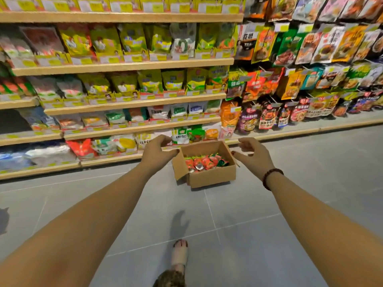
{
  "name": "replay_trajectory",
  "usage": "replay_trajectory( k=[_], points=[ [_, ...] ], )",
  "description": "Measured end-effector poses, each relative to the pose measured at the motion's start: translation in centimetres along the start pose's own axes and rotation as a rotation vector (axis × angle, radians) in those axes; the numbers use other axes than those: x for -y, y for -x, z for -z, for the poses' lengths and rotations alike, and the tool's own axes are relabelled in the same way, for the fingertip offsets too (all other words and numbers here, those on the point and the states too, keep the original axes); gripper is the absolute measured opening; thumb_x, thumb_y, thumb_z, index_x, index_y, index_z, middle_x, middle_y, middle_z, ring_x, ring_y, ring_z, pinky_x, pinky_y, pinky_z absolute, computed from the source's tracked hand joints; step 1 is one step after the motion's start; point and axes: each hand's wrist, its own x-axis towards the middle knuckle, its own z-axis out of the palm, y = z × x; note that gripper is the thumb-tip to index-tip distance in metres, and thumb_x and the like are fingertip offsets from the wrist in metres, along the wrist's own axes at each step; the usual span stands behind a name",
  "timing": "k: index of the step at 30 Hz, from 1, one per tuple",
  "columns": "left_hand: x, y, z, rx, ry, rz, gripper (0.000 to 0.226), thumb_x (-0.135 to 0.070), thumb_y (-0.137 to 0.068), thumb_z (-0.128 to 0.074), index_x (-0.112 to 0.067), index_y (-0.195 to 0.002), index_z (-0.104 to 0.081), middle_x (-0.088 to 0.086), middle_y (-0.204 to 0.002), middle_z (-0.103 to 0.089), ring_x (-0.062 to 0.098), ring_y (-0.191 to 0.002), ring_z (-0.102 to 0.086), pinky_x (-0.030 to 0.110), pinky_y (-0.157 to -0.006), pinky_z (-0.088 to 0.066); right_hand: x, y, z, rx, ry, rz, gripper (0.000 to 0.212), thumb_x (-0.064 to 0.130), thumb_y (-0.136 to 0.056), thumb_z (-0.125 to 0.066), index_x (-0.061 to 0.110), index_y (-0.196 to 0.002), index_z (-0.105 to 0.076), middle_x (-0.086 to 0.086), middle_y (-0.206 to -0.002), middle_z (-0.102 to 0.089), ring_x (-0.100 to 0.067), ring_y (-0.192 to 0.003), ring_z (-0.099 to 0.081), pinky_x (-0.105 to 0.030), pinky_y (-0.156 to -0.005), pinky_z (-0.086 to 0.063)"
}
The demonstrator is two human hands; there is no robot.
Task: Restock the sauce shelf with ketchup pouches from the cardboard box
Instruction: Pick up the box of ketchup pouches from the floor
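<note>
At centre frame, on the grey tiled floor (269,214), I record one open cardboard box (211,179), rectangular, plain brown corrugated board, its flaps folded down outside the walls. Inside lies a loose heap of ketchup pouches (205,162): glossy red and green film with some silver showing. I cannot count them; they overlap.

Two bare forearms run from the lower corners toward the box. The left hand (156,151) hovers at the box's upper left corner, fingers curled and parted, gripping nothing; whether its fingertips touch the rim I cannot tell. The right hand (253,155) hovers just beside the box's right wall, fingers spread and slightly bent, empty. One dark beaded bracelet (271,178) circles the right wrist.

At bottom centre I note one foot in a pale open-toed sandal (179,254), nails painted red.

Across the upper left, I count five pale wood-edged shelves (124,66) in tiers, packed with soft upright packets, mostly yellow-green above, white and mixed below, with yellow price tags along the edges. The lowest tier stands just behind the box. At upper right, hanging packs (310,79) in orange, red and green fill peg rows; labels are too blurred to read.
</note>
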Motion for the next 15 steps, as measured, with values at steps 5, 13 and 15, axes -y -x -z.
replay_trajectory(
  k=[5,13,15],
  points=[
    [3.8,-9.9,-4.0,0.033,-0.035,0.039,0.040,-0.020,-0.075,-0.075,-0.013,-0.112,-0.061,-0.001,-0.109,-0.060,0.010,-0.097,-0.052,0.023,-0.082,-0.040,-4.5,-10.5,-1.3,0.081,0.174,0.013,0.045,0.023,-0.075,-0.074,0.022,-0.115,-0.055,0.006,-0.104,-0.056,-0.011,-0.098,-0.051,-0.026,-0.081,-0.040],
    [8.2,-22.8,-10.9,0.135,-0.138,0.259,0.045,-0.022,-0.075,-0.074,-0.011,-0.116,-0.058,0.007,-0.118,-0.063,0.023,-0.109,-0.057,0.028,-0.086,-0.044,-11.5,-24.5,-1.6,0.264,0.515,-0.091,0.065,0.030,-0.075,-0.073,0.027,-0.132,-0.044,-0.004,-0.129,-0.055,-0.020,-0.113,-0.052,-0.037,-0.091,-0.045],
    [8.6,-25.2,-13.0,0.175,-0.163,0.286,0.045,-0.025,-0.075,-0.073,-0.013,-0.116,-0.058,0.005,-0.119,-0.062,0.022,-0.111,-0.056,0.026,-0.084,-0.042,-13.4,-27.5,-1.7,0.331,0.568,-0.124,0.066,0.031,-0.075,-0.072,0.026,-0.134,-0.042,-0.005,-0.130,-0.054,-0.021,-0.115,-0.052,-0.039,-0.094,-0.045]
  ],
)
